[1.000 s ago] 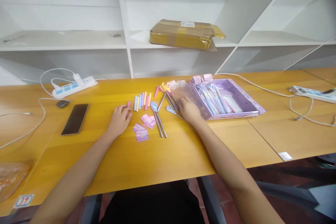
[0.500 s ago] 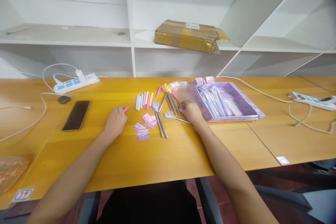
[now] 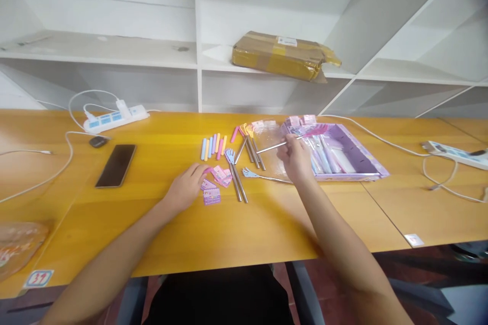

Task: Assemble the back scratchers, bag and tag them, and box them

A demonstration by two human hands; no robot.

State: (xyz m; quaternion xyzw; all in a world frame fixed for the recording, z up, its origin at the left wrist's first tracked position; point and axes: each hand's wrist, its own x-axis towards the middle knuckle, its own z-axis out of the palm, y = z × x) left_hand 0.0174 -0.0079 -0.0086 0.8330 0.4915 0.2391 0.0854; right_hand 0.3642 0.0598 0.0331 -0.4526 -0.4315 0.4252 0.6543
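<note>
Head view: pinched in the right hand [image 3: 297,157], beside the left wall of an open purple box [image 3: 356,155], a pink-clawed rod [image 3: 276,146], slanting across the bagged pieces [image 3: 322,155] and partly blocking them; gripped in bunched fingers of the left hand [image 3: 186,186], right by the pink cards [image 3: 222,176] and purple cards [image 3: 212,196], a pink tube [image 3: 208,170], mostly hidden. Toward the far edge of the surface [image 3: 247,238], a row of tubes [image 3: 214,143], a bundle of yellow-clawed rods [image 3: 253,153] and clear film [image 3: 269,134]; nearer the front edge, two blue-clawed rods [image 3: 235,183] side by side, plus a single blue-clawed rod [image 3: 249,172] with its tail partly behind the right hand. Well to the left, a phone [image 3: 115,166] and a power strip [image 3: 116,119]; past the far edge, white shelving [image 3: 198,20] with a taped carton [image 3: 280,56]. Rods slim, round, shiny like steel; claws curved, plastic-looking; tubes smooth, pastel; carton brown, torn at one end; film glossy, crinkled. At the front edge's left, a sticker [image 3: 38,278] with red numerals, first a 3, second unclear; on cards and carton label [image 3: 287,41], print too small to read.
</note>
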